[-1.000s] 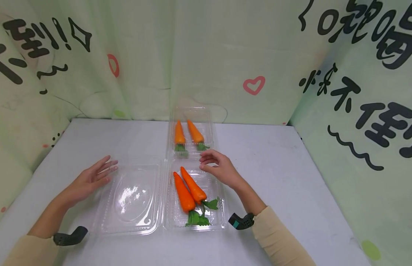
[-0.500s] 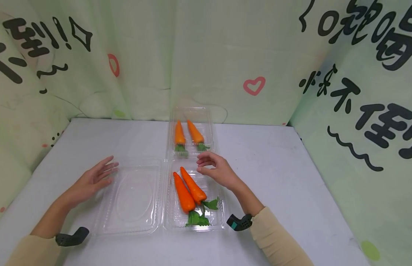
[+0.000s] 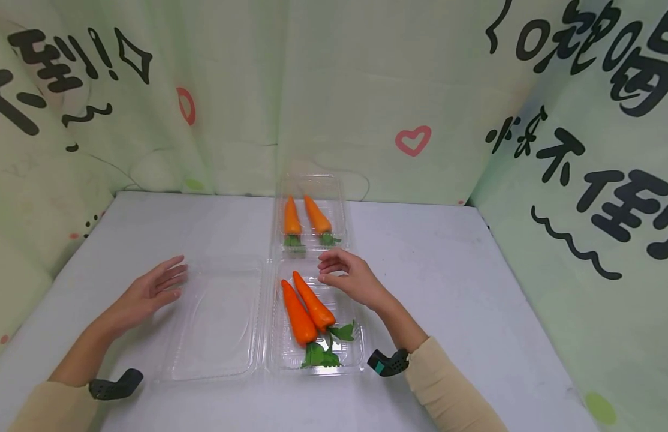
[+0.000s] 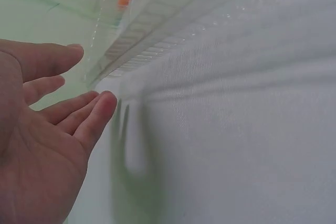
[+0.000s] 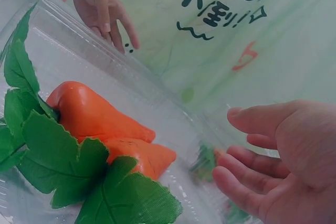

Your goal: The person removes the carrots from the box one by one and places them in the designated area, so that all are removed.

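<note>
A clear plastic clamshell box lies unfolded on the white table, its lid (image 3: pixel 215 324) to the left and its base (image 3: pixel 277 354) to the right. Two orange carrots with green leaves, a left carrot (image 3: pixel 298 315) and a right carrot (image 3: pixel 315 303), lie side by side in the base. My left hand (image 3: pixel 149 294) is beside the lid's left edge, fingers extended, holding nothing; whether it touches the lid I cannot tell. Over the far right corner of the base, my right hand (image 3: pixel 352 276) has loosely bent fingers and holds nothing (image 5: pixel 294 156).
Directly behind the base stands a second clear box (image 3: pixel 334 189) with two carrots (image 3: pixel 316 215) inside. A pale green curtain (image 3: pixel 339 90) with black writing and hearts borders the white table (image 3: pixel 431 270) at the back and sides.
The bright glare on the lid has faded, and its left edge looks shifted slightly right. My right hand has moved slightly left and nearer; my left hand has barely moved. The carrots stay put.
</note>
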The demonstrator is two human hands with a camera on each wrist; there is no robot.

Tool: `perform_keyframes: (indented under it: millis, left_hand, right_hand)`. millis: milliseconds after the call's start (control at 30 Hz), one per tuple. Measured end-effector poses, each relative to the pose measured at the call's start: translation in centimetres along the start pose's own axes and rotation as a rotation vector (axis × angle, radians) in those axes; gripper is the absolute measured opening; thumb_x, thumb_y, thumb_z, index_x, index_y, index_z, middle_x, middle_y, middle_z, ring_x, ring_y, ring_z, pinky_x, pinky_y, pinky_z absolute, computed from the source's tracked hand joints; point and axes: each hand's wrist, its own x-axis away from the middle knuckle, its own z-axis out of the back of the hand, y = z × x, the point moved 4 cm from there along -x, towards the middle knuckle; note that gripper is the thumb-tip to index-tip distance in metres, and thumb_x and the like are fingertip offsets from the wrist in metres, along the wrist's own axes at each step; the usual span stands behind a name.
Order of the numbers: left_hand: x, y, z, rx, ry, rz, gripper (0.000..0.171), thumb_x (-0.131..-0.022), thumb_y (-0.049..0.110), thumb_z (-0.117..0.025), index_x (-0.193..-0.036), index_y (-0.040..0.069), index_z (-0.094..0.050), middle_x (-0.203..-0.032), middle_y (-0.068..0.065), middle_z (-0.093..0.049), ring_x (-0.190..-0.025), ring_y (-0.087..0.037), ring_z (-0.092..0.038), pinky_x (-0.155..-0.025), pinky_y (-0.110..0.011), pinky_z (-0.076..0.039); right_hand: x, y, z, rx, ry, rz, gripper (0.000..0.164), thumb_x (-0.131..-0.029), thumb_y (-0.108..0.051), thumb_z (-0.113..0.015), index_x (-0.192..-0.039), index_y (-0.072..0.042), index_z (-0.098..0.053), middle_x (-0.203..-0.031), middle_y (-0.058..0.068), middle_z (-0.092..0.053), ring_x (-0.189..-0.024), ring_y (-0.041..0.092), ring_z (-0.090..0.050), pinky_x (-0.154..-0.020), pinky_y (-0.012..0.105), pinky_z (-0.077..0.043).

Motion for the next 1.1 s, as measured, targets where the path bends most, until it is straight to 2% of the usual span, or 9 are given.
perform_keyframes:
  millis: [200,367,600,833,1100]
  left_hand:
    - [0.2,0.2,0.1,-0.056,0.03,-0.019,0.064,-0.095,0.012,-0.059,-0.149,-0.002,-0.028,-0.143,-0.034,-0.039,-0.117,0.025,-0.038,-0.089,-0.002,-0.039]
    - [0.1,0.4,0.3,-0.107,0.062,-0.054,0.062,-0.092,0.009,-0.063,-0.146,-0.003,-0.034,-0.141,-0.031,-0.043,-0.119,0.026,-0.035,-0.093,0.003,-0.031]
    - [-0.1,1.0,0.5,-0.159,0.062,-0.054,0.062,-0.091,0.011,-0.065,-0.145,-0.001,-0.036,-0.143,-0.029,-0.044,-0.117,0.027,-0.031,-0.092,0.005,-0.027]
    - [-0.6,1.4,0.3,-0.153,0.063,-0.072,0.061,-0.092,0.012,-0.064,-0.145,-0.002,-0.037,-0.144,-0.028,-0.044,-0.12,0.024,-0.033,-0.095,0.004,-0.026]
    - [-1.4,1.6,-0.1,-0.135,0.052,-0.068,0.061,-0.092,0.014,-0.064,-0.145,0.0,-0.038,-0.147,-0.025,-0.041,-0.122,0.027,-0.029,-0.095,0.005,-0.024]
  right_hand:
    - [0.0,0.1,0.0,-0.005,0.0,0.008,0.045,-0.089,-0.017,-0.07,-0.128,-0.002,-0.053,-0.12,0.017,-0.063,-0.108,0.026,-0.063,-0.092,0.035,-0.054]
    - [0.0,0.0,-0.1,-0.007,-0.01,0.009,0.044,-0.089,-0.017,-0.07,-0.127,-0.001,-0.054,-0.121,0.018,-0.063,-0.108,0.026,-0.063,-0.091,0.033,-0.054]
    - [-0.1,-0.1,-0.3,-0.008,-0.027,0.022,0.045,-0.089,-0.017,-0.069,-0.127,-0.001,-0.054,-0.121,0.018,-0.063,-0.109,0.027,-0.063,-0.092,0.035,-0.054]
    - [-0.1,-0.3,-0.4,0.013,-0.031,0.028,0.044,-0.089,-0.016,-0.07,-0.127,-0.001,-0.055,-0.117,0.015,-0.064,-0.106,0.024,-0.064,-0.09,0.031,-0.055]
    - [0.0,-0.4,-0.6,0.003,-0.065,0.016,0.045,-0.09,-0.015,-0.068,-0.129,0.001,-0.053,-0.122,0.02,-0.061,-0.109,0.028,-0.063,-0.09,0.032,-0.055]
